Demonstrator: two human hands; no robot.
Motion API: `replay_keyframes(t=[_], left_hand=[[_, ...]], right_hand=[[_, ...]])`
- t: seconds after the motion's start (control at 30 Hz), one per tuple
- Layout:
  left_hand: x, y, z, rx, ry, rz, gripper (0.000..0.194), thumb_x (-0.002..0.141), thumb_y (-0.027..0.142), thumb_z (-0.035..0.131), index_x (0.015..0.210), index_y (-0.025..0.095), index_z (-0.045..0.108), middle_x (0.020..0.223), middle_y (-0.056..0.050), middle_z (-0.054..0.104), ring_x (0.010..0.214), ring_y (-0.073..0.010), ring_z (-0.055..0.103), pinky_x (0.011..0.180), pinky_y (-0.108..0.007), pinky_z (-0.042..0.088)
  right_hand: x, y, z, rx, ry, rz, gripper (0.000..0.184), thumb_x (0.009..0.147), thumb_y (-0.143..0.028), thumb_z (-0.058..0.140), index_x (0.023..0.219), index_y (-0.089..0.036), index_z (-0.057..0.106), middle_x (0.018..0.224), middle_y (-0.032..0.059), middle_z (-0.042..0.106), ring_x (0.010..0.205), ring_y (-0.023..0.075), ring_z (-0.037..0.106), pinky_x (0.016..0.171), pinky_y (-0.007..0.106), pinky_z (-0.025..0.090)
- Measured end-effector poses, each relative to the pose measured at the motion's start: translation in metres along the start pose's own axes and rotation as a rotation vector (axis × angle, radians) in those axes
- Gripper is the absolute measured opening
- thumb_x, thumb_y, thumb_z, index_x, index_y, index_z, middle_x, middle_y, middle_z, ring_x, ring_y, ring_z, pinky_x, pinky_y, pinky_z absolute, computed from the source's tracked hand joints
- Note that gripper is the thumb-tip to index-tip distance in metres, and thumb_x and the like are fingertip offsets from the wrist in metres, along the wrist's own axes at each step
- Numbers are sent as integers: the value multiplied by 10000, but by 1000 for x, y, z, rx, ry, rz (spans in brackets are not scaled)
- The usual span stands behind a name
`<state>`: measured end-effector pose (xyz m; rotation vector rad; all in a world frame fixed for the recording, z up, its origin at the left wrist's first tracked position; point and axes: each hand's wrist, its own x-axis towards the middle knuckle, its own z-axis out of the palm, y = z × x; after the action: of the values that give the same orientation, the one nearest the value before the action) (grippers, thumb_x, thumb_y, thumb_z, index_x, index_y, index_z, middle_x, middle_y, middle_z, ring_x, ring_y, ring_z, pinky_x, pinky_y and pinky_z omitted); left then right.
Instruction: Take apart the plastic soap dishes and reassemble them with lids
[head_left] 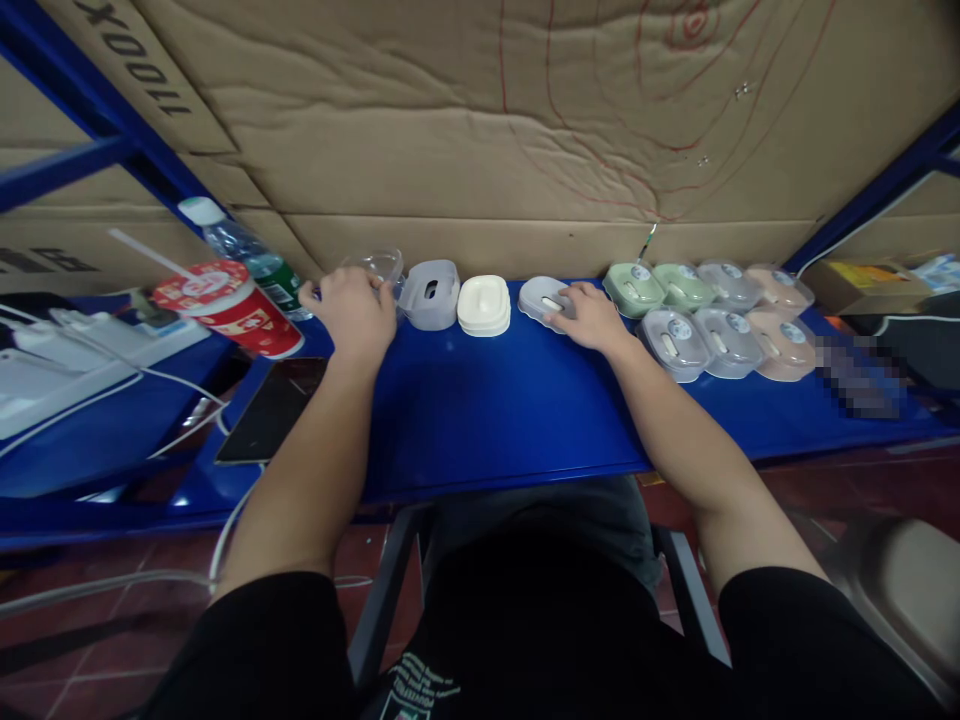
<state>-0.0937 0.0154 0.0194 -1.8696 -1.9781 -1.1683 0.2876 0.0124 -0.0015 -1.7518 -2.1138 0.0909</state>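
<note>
Right fingers (pixel 574 297) touch a rounded plastic lid (pixel 533 294).

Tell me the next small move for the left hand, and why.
Probably lift the clear plastic piece with the left hand: its fingers are right at that piece, while the right hand has its fingers on the grey piece.

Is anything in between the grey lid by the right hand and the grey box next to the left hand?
Yes, the cream stack stands between the grey lid and the grey box. Nothing visible separates the right hand from the lid.
</note>
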Motion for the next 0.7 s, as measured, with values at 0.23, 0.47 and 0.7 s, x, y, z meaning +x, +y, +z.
replay_keyframes(t=[0.23,0.47,0.7], left_hand=[[-2,-5,11,55,-114,8,281,952,497,567,908,240,672,1107,-147,801,1249,-426,652,1136,-749,289],[0,-4,12,18,-90,0,214,944,395,588,1068,261,700,1158,-173,783,1225,-436,654,1138,-768,330],[-12,27,8,-25,-170,186,312,981,475,599,1198,274,699,1288,-139,733,1303,-404,606,1188,-637,369]], right_hand=[[-2,-4,-2,-36,-60,-4,830,882,-584,771,1583,-189,566,1687,214,492,1477,481,551,1232,661,441],[2,-1,2,44,33,-46,792,889,-512,737,1575,-154,574,1613,195,559,1431,444,578,1224,613,477],[5,-6,1,167,196,-90,640,982,-623,598,1400,-158,731,1480,182,682,1400,412,614,1236,595,466]])
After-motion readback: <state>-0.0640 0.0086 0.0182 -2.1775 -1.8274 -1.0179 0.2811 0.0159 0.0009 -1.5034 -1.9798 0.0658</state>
